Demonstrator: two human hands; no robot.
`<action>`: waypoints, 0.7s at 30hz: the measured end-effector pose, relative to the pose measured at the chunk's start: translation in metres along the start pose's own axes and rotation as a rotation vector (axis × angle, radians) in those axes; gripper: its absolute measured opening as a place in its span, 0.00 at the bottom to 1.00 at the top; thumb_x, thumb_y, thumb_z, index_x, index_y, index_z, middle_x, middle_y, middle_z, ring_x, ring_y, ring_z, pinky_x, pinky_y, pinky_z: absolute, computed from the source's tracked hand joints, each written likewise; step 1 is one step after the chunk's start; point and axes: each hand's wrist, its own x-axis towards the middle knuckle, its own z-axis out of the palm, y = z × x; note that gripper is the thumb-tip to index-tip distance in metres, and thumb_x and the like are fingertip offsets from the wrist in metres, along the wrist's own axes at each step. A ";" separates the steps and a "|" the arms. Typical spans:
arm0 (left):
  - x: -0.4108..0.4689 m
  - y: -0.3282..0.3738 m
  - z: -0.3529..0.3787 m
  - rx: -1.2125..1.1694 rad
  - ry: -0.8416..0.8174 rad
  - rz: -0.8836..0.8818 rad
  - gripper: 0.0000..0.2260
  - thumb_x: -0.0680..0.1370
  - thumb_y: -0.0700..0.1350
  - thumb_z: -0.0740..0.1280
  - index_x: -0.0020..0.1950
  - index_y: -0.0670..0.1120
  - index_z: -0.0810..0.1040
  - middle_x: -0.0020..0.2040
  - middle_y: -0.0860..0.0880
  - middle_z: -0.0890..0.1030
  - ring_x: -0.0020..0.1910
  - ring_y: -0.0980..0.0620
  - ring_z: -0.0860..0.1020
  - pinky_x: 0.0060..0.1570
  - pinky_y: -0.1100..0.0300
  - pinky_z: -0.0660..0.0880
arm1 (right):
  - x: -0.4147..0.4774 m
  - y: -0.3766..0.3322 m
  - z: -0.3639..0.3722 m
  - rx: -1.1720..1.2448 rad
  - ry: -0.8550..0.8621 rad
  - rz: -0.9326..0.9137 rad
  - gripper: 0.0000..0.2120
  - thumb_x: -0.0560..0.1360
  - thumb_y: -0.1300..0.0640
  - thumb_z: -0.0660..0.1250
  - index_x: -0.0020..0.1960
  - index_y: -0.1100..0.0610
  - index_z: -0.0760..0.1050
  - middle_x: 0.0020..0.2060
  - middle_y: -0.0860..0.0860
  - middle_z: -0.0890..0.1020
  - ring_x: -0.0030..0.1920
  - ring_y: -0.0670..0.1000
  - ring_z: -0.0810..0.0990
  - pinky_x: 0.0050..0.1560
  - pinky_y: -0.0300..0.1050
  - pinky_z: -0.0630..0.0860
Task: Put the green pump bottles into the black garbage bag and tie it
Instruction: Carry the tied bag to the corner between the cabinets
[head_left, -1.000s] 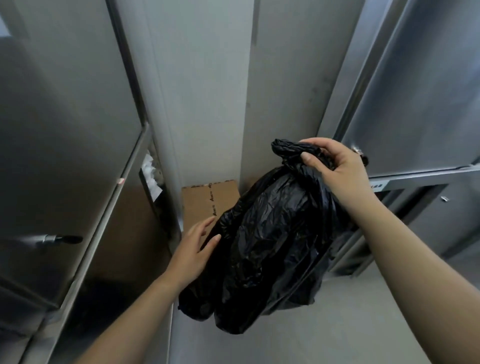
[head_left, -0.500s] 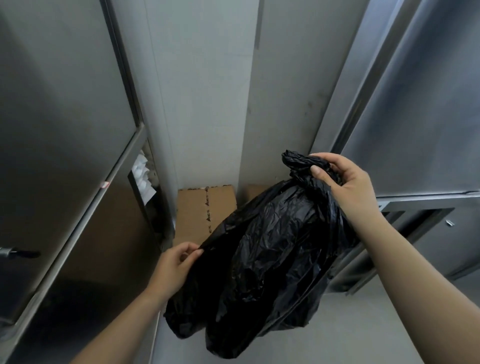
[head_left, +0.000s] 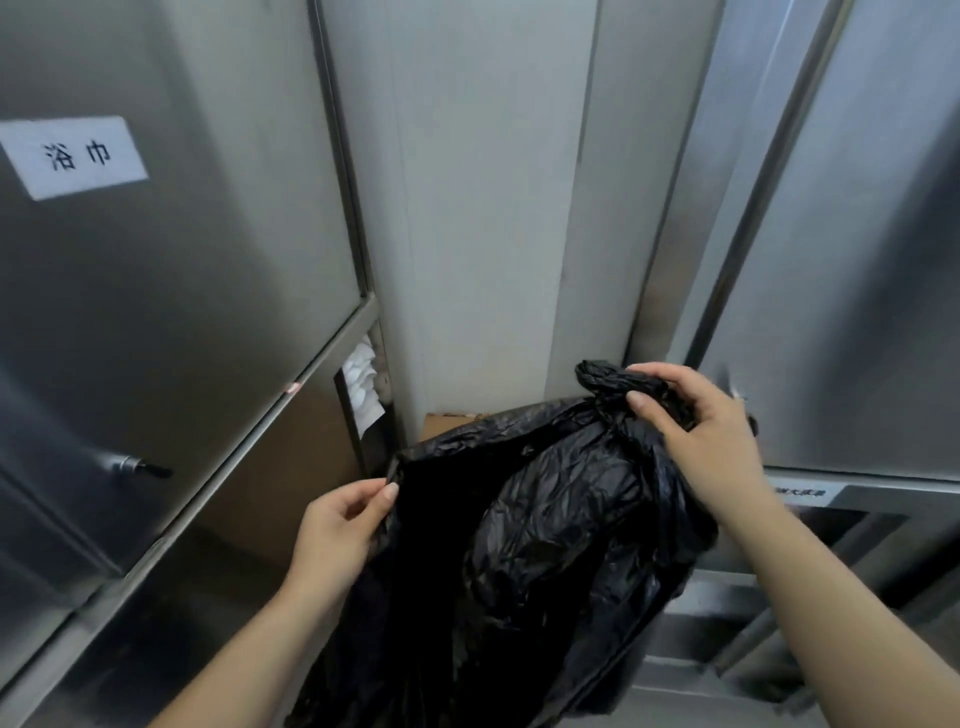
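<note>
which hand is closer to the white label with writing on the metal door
Left. The left hand pinches the bag edge on the label's side, well below it. The right hand grips the bag's bunched top farther across.

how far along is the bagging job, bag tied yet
Not tied. The black garbage bag hangs bulging, so something is inside, though no green bottles show. The right hand grips its bunched top, while the left hand pinches the rim, holding the mouth open. Left: any remaining bottles, then the knot.
</note>
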 end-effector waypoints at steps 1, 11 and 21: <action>0.000 0.005 0.003 -0.040 0.003 -0.031 0.03 0.73 0.41 0.70 0.45 0.46 0.82 0.33 0.57 0.84 0.34 0.66 0.79 0.35 0.75 0.73 | 0.002 -0.001 0.002 0.005 -0.023 -0.007 0.12 0.73 0.56 0.69 0.47 0.38 0.76 0.45 0.33 0.81 0.49 0.36 0.78 0.49 0.25 0.69; 0.021 0.062 -0.017 -0.254 0.208 -0.029 0.07 0.75 0.40 0.69 0.51 0.48 0.80 0.44 0.49 0.82 0.42 0.56 0.80 0.32 0.71 0.76 | 0.020 -0.022 0.025 0.071 -0.019 -0.137 0.13 0.72 0.57 0.70 0.46 0.37 0.75 0.45 0.28 0.79 0.47 0.31 0.76 0.45 0.21 0.67; 0.117 0.126 -0.029 -0.374 0.123 0.138 0.06 0.75 0.41 0.69 0.50 0.46 0.83 0.45 0.46 0.86 0.45 0.51 0.83 0.45 0.59 0.79 | 0.100 -0.064 0.069 -0.031 0.076 -0.317 0.12 0.72 0.53 0.69 0.48 0.36 0.74 0.46 0.36 0.80 0.49 0.35 0.77 0.52 0.26 0.68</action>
